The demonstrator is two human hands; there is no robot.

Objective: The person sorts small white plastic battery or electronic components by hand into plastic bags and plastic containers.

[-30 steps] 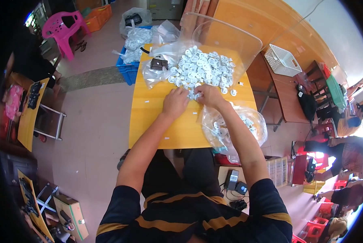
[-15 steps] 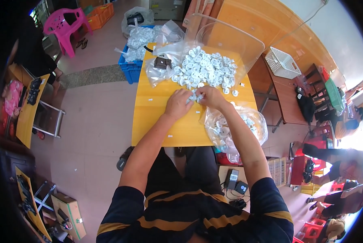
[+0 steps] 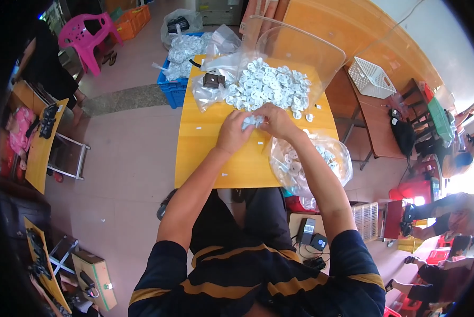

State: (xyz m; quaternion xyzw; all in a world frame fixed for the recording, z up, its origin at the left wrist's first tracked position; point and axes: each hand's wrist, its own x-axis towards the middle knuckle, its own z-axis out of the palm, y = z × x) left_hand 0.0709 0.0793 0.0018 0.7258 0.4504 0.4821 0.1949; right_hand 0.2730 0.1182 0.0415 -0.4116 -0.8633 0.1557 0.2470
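Left hand: your left hand is curled about a small cluster of white pieces, gripping it.
Right hand: your right hand has its fingers bent in against the same cluster; whether they pinch a piece of their own, you cannot tell, as the tips are partly hidden.
Cluster: between your two hands, just on your side of the heap; probably one hand steadies it while the other works on it.
Heap: the loose white discs lie at the far side, likely so that either hand reaches them easily.
Clear bag: the open plastic bag with more white parts sits at the right edge, under your right forearm, presumably for quick access.
Brown case: the small dark case rests on crumpled plastic left of the heap, perhaps as a weight.
Tabletop: the yellow wooden tabletop carries a few scattered white bits; a transparent panel stands at its far right, maybe as a guard.
Beyond: a blue crate of bagged parts stands against the far left corner.
Room: a pink chair stands far left, a white basket right, and other people at the right rim.
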